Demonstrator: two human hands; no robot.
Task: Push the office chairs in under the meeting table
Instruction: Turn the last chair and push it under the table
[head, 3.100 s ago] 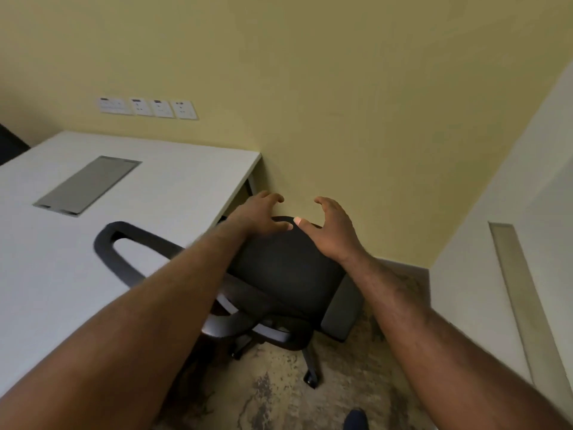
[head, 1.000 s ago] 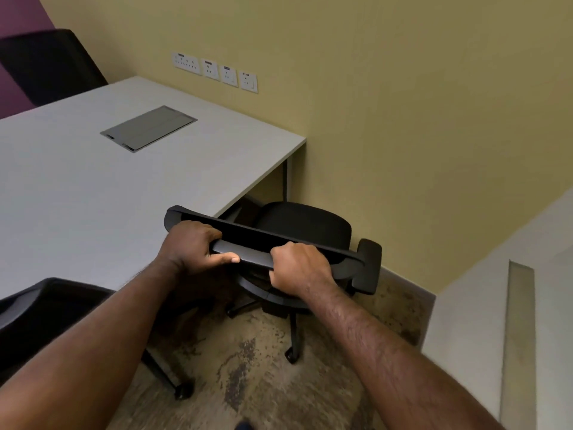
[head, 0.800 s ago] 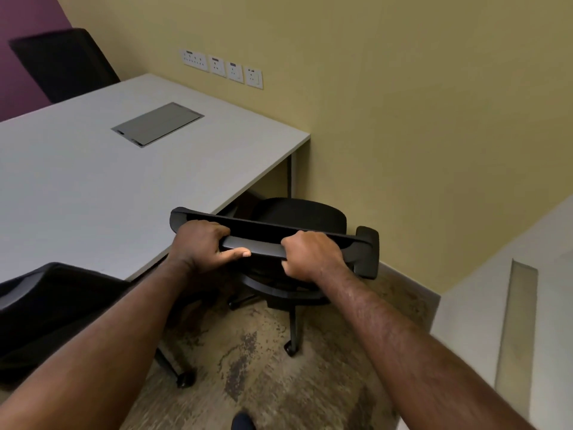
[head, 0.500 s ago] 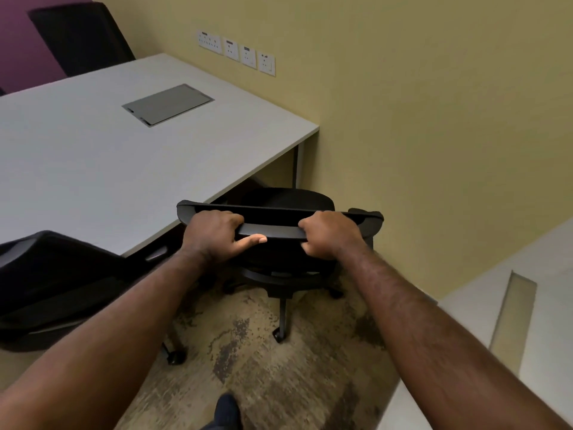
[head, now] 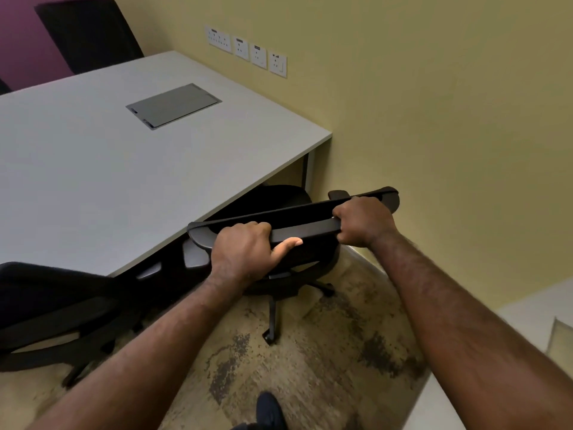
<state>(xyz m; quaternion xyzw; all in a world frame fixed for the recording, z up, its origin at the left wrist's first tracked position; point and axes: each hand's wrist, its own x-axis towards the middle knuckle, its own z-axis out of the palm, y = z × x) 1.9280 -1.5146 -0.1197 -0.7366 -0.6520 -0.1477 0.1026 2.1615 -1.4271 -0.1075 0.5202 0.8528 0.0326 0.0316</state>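
A black office chair stands at the near right corner of the white meeting table, its seat partly under the tabletop. My left hand grips the left part of its backrest top edge. My right hand grips the right part of the same edge. A second black chair sits at the lower left, against the table's near edge. A third black chair stands at the table's far side.
The yellow wall runs close to the right of the held chair, with sockets above the table. A grey cable hatch lies flush in the tabletop. A white ledge stands at the right. My shoe is on the worn carpet.
Both hands moved from the chair seat to the backrest top. The chair has turned and rolled toward the table, with its seat now partly beneath the tabletop.
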